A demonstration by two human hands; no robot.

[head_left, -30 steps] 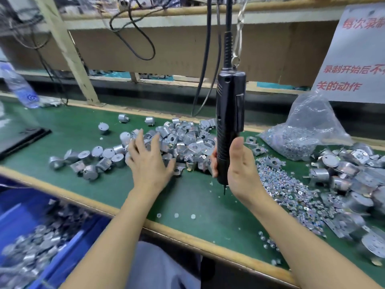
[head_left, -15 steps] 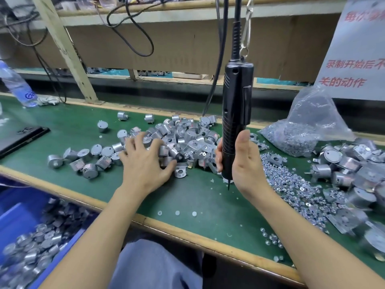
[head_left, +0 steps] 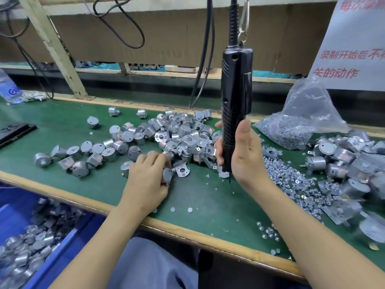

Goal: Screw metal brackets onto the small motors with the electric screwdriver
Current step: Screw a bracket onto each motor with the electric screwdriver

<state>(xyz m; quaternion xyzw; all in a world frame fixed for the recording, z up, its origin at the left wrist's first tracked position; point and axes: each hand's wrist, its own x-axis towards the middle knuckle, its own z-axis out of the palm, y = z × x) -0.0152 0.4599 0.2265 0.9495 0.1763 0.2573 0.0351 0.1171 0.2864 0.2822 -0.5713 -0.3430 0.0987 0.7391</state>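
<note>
Head cam: our left hand (head_left: 145,180) pinches a motor (head_left: 167,175), right hand (head_left: 248,155) grips the electric screwdriver (head_left: 236,90); we'd keep it dead vertical.

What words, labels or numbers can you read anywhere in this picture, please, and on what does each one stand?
"录制开始后不", red, cut off at the frame edge: white paper sign at the right.
"关的动作", red: same sign, the line below.
Top line of that sign: blurred and cropped, unreadable.
"GR", blue, the rest hidden: clear plastic bottle at the far left.
Reddish labels on the small silver motors: too small to read.
</note>
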